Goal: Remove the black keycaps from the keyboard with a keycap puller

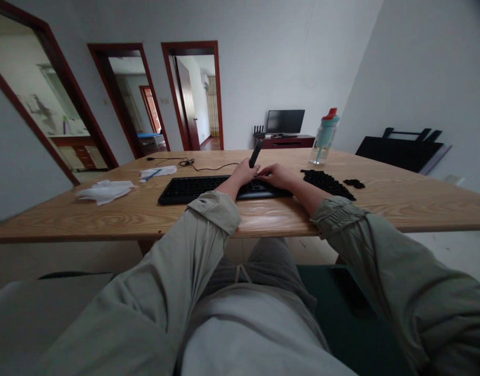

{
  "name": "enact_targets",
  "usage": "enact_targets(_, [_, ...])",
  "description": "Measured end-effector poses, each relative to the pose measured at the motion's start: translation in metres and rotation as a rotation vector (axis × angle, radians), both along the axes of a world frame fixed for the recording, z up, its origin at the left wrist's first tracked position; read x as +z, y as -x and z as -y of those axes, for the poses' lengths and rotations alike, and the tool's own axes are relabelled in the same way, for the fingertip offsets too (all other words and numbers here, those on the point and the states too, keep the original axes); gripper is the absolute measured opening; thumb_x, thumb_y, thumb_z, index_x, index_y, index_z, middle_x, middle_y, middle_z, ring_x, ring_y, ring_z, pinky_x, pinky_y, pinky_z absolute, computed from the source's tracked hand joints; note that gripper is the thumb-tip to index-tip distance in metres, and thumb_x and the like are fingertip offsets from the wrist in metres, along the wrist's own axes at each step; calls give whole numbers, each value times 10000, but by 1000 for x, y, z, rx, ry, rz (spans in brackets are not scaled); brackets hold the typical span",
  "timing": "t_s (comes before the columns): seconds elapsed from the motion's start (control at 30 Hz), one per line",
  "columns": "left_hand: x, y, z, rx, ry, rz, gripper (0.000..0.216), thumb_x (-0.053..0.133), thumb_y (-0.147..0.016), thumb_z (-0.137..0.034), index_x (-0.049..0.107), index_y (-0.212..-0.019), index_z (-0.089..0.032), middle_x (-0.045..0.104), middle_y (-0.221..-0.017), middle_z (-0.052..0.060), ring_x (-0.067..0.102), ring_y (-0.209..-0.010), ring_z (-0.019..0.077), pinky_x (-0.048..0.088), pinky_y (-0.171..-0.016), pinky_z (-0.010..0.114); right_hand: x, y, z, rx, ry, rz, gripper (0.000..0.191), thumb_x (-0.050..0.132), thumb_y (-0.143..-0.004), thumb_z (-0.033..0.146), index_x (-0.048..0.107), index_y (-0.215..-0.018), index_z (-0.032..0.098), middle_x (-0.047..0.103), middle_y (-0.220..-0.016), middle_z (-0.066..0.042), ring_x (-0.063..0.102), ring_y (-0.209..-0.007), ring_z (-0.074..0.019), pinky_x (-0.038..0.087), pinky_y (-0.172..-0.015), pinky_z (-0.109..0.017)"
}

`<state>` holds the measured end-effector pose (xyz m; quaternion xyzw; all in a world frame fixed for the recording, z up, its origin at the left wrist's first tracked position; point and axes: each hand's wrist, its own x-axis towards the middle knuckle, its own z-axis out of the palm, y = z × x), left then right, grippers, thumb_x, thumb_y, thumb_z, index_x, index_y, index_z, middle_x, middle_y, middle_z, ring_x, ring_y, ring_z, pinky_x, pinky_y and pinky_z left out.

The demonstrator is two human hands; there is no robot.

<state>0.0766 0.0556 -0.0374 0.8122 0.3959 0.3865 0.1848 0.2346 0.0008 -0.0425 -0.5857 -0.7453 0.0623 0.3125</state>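
A black keyboard lies lengthwise on the wooden table in front of me. My left hand is closed over its middle, gripping a dark, thick-handled tool that points upward; its lower end is hidden by the fingers. Close beside it, my right hand reaches low over the right part of the keyboard with fingertips pinched together. What they hold, if anything, is too small to make out. Just right of that hand sits a spread of loose black keycaps, with a smaller cluster of keycaps beyond it.
Crumpled white tissues and a white sheet with a blue stick lie at the left. The keyboard's cable coils behind it. A clear bottle with a red cap stands at the back right. The wooden table's front edge is near me.
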Motion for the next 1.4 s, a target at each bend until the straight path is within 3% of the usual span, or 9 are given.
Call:
enact_targets(0.47, [-4, -1, -3, 0, -11, 19, 234, 548, -904, -262, 580, -1087, -120, 672, -1092, 126, 612, -962, 205, 450, -844, 300, 0, 0, -4, 16, 24, 112, 244, 629, -882, 280, 786, -1028, 162, 770, -969, -71, 686, -793, -170, 501, -777, -233])
enact_targets(0.73, [-3, 2, 0, -69, -43, 40, 154, 637, -801, -251, 653, -898, -133, 692, -881, 61, 607, -810, 184, 452, -735, 280, -2, 2, -2, 66, -49, 125, 228, 639, -876, 271, 784, -1030, 186, 768, -986, -65, 695, -830, -176, 490, -801, -235])
enact_targets(0.93, [-3, 1, -5, -93, -50, 77, 79, 648, -768, -220, 622, -754, -146, 646, -774, 40, 568, -743, 171, 415, -682, 275, -1, 4, 1, 46, -40, 142, 248, 612, -874, 237, 783, -1044, 181, 767, -993, -68, 690, -818, -172, 491, -801, -240])
enact_targets(1.1, [1, 5, -3, 40, 19, 336, 182, 577, -784, -174, 494, -621, -181, 516, -635, -12, 482, -638, 137, 371, -640, 271, 1, 14, -1, 65, -47, 137, 324, 604, -862, 231, 741, -1153, 193, 766, -1003, -50, 682, -794, -160, 492, -747, -233])
enact_targets(1.23, [2, 5, -2, -5, -14, 274, 221, 585, -760, -150, 455, -584, -186, 460, -591, -30, 442, -607, 130, 345, -624, 276, -1, 18, -4, 106, -52, 142, 266, 598, -858, 223, 769, -1056, 178, 763, -1008, -70, 684, -811, -175, 497, -764, -247])
enact_targets(1.4, [4, 10, -3, 2, -30, 325, 248, 627, -786, -235, 467, -602, -188, 485, -608, -24, 452, -609, 131, 354, -629, 279, -3, 15, -3, 84, -114, 87, 286, 613, -829, 188, 735, -1086, 157, 753, -1017, -85, 684, -845, -171, 506, -795, -258])
